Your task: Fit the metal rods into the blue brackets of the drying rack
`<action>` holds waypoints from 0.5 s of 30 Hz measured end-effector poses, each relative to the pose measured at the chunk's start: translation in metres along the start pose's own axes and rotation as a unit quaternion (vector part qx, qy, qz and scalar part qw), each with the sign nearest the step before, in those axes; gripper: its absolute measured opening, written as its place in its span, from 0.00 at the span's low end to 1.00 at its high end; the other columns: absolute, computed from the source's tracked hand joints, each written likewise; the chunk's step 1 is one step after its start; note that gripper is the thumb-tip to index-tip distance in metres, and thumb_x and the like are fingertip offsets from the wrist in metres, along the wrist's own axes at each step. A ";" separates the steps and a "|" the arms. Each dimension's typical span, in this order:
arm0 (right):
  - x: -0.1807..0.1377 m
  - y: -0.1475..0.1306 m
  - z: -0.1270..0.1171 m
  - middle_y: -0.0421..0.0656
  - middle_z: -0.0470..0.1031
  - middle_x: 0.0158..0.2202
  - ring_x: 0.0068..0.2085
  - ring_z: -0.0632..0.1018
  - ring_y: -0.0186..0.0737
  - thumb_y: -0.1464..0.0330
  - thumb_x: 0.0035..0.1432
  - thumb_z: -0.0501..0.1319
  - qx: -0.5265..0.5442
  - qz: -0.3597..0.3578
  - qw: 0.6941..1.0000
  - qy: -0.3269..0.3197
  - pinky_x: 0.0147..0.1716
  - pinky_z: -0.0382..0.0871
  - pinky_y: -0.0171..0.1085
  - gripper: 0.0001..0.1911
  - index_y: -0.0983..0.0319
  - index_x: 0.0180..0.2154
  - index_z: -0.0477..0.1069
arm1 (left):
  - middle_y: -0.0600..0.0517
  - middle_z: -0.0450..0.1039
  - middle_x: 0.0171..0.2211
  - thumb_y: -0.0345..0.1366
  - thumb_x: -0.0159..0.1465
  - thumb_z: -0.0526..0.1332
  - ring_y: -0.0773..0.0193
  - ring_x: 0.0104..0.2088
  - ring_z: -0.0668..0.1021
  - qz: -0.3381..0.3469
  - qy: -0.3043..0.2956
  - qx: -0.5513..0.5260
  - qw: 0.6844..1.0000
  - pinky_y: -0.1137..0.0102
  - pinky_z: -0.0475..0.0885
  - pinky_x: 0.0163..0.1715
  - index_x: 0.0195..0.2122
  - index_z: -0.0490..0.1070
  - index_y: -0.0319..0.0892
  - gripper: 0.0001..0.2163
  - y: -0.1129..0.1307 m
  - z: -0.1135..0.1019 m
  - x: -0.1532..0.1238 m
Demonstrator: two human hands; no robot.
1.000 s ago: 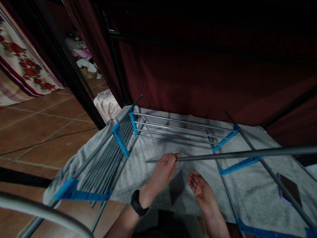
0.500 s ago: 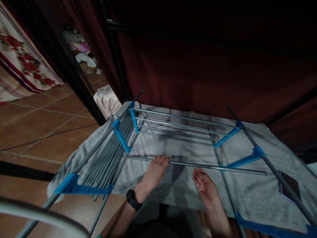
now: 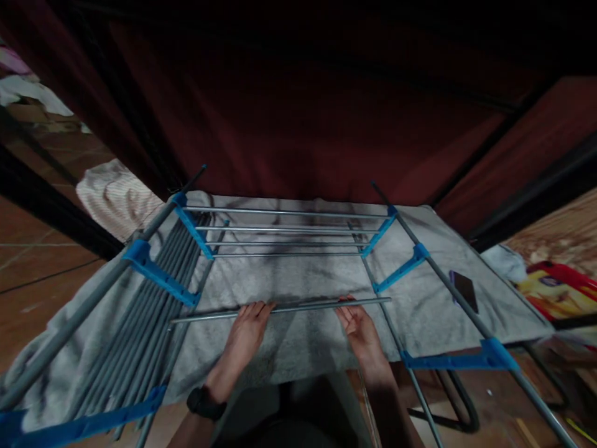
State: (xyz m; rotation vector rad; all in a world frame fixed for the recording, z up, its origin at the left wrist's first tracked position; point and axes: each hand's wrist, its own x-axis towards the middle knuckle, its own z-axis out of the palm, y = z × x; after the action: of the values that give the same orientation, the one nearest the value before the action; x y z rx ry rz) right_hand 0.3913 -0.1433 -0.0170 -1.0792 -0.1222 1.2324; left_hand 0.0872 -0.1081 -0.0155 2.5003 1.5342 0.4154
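Observation:
A loose grey metal rod (image 3: 305, 307) lies crosswise in front of me, its left end slightly nearer to me. My left hand (image 3: 246, 333), with a dark watch on the wrist, is closed over the rod left of its middle. My right hand (image 3: 360, 328) is palm-up, its fingers curled behind the rod toward the right end. Around both hands stands a frame of grey tubes with blue plastic brackets (image 3: 398, 269). Several crossbars (image 3: 289, 230) span its far section between the brackets.
Several loose grey rods (image 3: 140, 330) lie together on the left side. A grey blanket (image 3: 308, 280) spreads beneath the frame. A phone (image 3: 464, 291) rests on it at right. Dark red curtains (image 3: 289, 124) hang behind; a red and yellow package (image 3: 557, 283) is at far right.
My view has turned to the right. My right hand, open and apart from the rod before, now has its fingers around it. The rod has shifted left relative to the frame.

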 end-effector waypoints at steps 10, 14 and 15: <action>0.017 -0.001 -0.008 0.41 0.86 0.39 0.47 0.85 0.43 0.69 0.46 0.75 0.027 -0.034 0.999 0.031 0.52 0.79 0.40 0.13 0.57 0.35 0.78 | 0.43 0.84 0.46 0.30 0.74 0.48 0.49 0.48 0.82 -0.006 -0.014 0.012 1.000 0.56 0.73 0.51 0.57 0.80 0.42 0.22 -0.021 0.009 -0.001; 0.028 -0.002 -0.009 0.39 0.85 0.36 0.44 0.85 0.41 0.68 0.45 0.76 0.027 -0.031 0.998 0.039 0.50 0.79 0.40 0.13 0.56 0.34 0.77 | 0.44 0.85 0.47 0.35 0.75 0.48 0.48 0.48 0.83 -0.006 0.001 0.002 1.000 0.56 0.73 0.52 0.54 0.82 0.45 0.21 -0.030 0.018 -0.001; 0.031 -0.003 -0.010 0.39 0.85 0.36 0.44 0.85 0.41 0.68 0.46 0.76 0.022 -0.033 0.998 0.041 0.50 0.79 0.40 0.13 0.56 0.33 0.77 | 0.44 0.85 0.47 0.36 0.75 0.49 0.48 0.48 0.83 -0.008 0.006 0.000 1.000 0.56 0.73 0.52 0.53 0.82 0.45 0.20 -0.033 0.019 -0.001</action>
State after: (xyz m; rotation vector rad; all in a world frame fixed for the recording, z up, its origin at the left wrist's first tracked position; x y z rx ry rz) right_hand 0.4111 -0.1241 -0.0339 -1.0783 -0.0660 1.1258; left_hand 0.0655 -0.0945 -0.0431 2.4877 1.5578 0.4294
